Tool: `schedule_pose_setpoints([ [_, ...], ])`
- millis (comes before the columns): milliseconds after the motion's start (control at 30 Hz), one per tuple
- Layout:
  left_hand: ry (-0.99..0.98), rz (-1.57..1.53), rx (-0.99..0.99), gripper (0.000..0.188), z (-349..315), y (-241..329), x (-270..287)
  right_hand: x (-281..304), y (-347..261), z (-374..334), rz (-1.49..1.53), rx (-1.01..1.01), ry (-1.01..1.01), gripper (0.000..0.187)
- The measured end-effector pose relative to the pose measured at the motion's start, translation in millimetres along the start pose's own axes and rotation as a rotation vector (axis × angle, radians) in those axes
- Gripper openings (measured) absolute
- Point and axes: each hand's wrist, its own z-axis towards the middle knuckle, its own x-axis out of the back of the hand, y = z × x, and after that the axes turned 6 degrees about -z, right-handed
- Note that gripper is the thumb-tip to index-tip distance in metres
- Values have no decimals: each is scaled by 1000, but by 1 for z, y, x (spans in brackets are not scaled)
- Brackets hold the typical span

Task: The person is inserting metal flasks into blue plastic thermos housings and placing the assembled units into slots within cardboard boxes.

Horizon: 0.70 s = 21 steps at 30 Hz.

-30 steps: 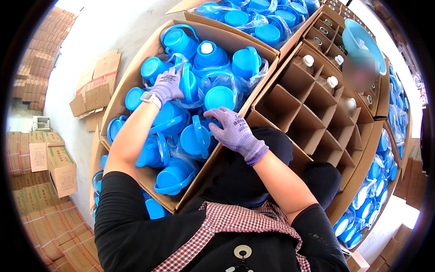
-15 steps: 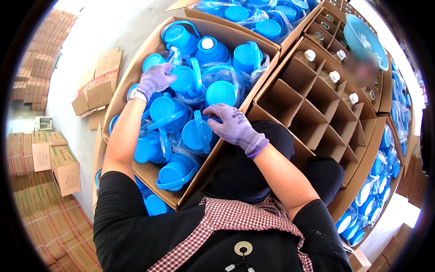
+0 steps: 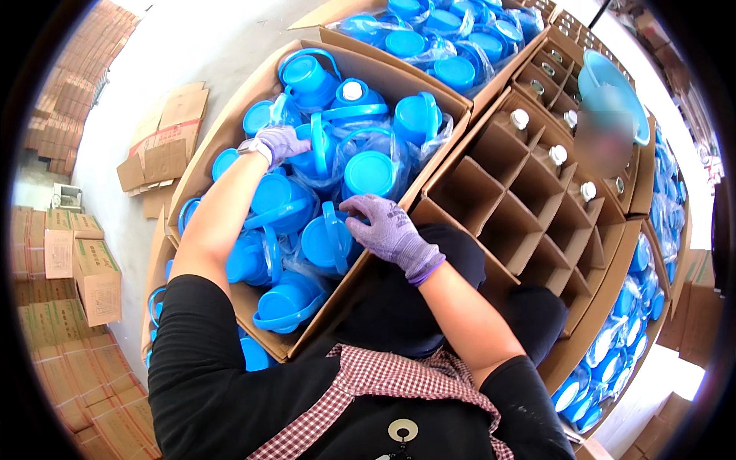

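My left hand (image 3: 277, 146), in a purple knit glove, reaches over the open carton (image 3: 307, 337) and touches the lid of a blue jug (image 3: 313, 159) beside its raised loop handle. Its fingers are stretched out, though their tips are partly hard to see. My right hand (image 3: 391, 238), gloved the same way, hovers at the carton's right edge with thumb and fingers apart. Closest to it are a blue lidded jug (image 3: 369, 173) and another jug with a loop handle (image 3: 323, 244). Clear plastic bags wrap many of the jugs. One jug near the back shows a white cap (image 3: 352, 91).
To the right stands a divided carton (image 3: 469, 170) with several white-capped bottles (image 3: 557, 155). A light-blue basin (image 3: 606, 77) sits beyond it. More blue jugs fill cartons at the back (image 3: 454, 73) and right (image 3: 613, 337). Flattened cardboard (image 3: 169, 134) and stacked boxes (image 3: 96, 276) lie left.
My left hand has shifted right, its fingers now reaching the jug lid beside the handle. My right hand stays apart from the jugs. The whole view has moved slightly.
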Motion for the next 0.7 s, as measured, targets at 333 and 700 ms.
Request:
schedule_pose_setpoints([
  [333, 1000, -824, 137, 49, 60, -112, -12, 7, 0, 2, 73, -43, -101, 29],
  [700, 708, -171, -793, 90, 1, -57, -44, 4, -7, 2, 94, -45, -123, 28],
])
